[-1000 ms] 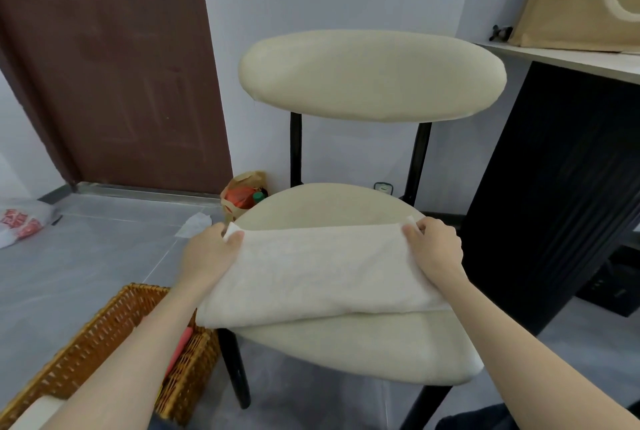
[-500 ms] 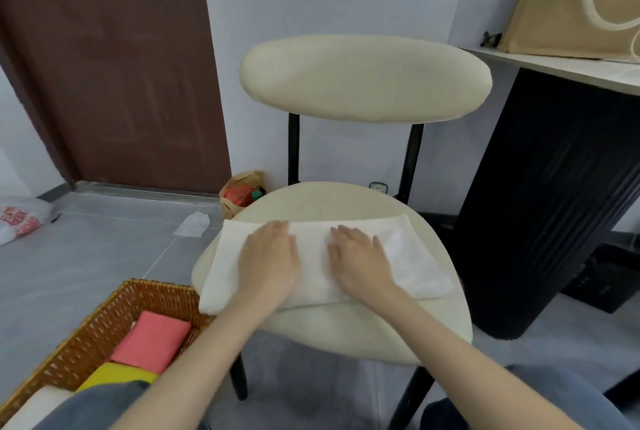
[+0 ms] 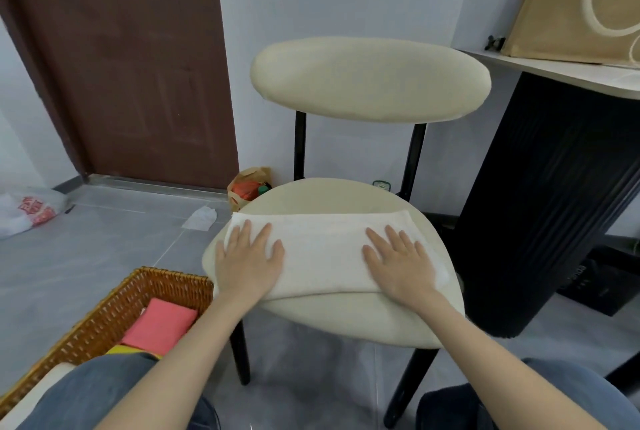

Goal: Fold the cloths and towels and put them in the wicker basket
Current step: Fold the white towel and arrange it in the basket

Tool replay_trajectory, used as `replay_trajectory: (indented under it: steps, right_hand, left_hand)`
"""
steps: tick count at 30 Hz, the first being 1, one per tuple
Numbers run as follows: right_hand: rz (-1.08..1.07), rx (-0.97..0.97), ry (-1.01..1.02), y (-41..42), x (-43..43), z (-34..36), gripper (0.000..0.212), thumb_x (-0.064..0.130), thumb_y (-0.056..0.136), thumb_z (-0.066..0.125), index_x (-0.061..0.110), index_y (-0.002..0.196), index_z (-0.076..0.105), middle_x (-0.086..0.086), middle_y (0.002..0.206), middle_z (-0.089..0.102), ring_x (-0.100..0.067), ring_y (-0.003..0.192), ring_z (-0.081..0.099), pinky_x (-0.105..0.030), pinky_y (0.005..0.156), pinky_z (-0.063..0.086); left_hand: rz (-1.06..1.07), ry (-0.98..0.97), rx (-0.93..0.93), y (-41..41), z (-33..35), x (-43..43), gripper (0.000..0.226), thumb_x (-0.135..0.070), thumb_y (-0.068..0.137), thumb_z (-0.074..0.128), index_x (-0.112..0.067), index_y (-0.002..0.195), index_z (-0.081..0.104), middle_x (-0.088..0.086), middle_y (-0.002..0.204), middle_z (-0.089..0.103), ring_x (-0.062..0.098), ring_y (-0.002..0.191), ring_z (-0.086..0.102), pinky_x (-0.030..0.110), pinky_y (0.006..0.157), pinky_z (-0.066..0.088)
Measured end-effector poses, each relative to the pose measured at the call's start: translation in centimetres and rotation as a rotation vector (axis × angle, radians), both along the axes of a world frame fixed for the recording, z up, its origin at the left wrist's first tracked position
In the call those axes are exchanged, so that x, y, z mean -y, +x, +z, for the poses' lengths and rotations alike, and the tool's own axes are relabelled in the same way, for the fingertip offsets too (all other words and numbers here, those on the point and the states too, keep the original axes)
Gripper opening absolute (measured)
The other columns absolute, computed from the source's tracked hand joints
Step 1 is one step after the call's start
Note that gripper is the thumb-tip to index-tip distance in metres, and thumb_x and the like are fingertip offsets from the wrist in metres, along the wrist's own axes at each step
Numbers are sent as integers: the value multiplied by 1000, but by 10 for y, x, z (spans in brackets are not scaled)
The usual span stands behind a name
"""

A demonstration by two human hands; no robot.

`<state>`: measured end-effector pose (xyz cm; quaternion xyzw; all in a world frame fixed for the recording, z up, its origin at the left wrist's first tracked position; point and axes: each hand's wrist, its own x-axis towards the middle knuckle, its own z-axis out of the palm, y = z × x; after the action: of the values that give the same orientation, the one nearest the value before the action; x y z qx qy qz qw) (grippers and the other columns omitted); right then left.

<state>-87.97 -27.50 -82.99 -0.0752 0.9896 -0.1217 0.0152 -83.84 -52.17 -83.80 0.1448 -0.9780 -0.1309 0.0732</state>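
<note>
A white towel (image 3: 323,249), folded into a long strip, lies across the cream seat of a chair (image 3: 349,322). My left hand (image 3: 247,260) lies flat on the towel's left end, fingers spread. My right hand (image 3: 400,261) presses flat on its right end in the same way. Neither hand grips anything. The wicker basket (image 3: 114,305) stands on the floor at lower left, beside the chair. Inside it lie a folded pink cloth (image 3: 161,325), a yellow cloth edge (image 3: 116,350) and something white, partly hidden by my knee.
A black ribbed table base (image 3: 543,201) stands close to the chair's right side, with a tan bag (image 3: 571,4) on the tabletop. A brown door, a paper bag (image 3: 247,187), a crumpled tissue (image 3: 201,218) and a plastic bag (image 3: 27,211) are on the floor behind.
One second ago both hands held the towel's far corners. Then they lay together at its middle. Now they have slid apart to the towel's two ends.
</note>
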Motion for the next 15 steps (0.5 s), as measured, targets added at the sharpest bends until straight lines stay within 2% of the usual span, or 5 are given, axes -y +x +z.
replay_trajectory:
  steps: [6,9,11,13,15]
  right_hand:
    - [-69,-22,-14,0,-18,0,55,48,99,18,34,152,16,2,161,5,-17,148,0,-41,120,-1]
    - [-40,-127,-20,5,-9,5,48,40,101,23,27,146,34,-1,158,20,-23,147,6,-46,119,0]
    - [64,-235,-28,15,-1,13,51,47,96,24,28,136,49,2,150,36,-24,141,21,-43,116,11]
    - [239,-290,-51,27,9,25,60,58,87,22,32,127,58,10,137,48,-21,125,37,-35,102,28]
    - [398,-256,-67,40,16,35,46,55,90,38,36,127,58,16,131,49,-16,116,42,-29,90,32]
  left_hand:
    - [2,92,5,-2,0,19,58,-49,98,18,-26,151,15,-2,160,3,26,147,6,45,119,8]
    - [24,5,37,-4,5,16,58,-48,99,15,-23,151,15,-1,160,4,26,147,0,52,117,3]
    - [18,-66,-6,-7,11,13,57,-46,99,16,-22,150,19,2,160,9,26,147,0,54,116,1]
    - [-22,-88,-69,-12,17,10,54,-44,100,18,-22,149,23,3,159,15,25,147,3,54,116,2]
    - [-106,-57,-82,-23,21,8,50,-40,101,20,-25,148,27,2,158,18,23,147,7,54,117,3]
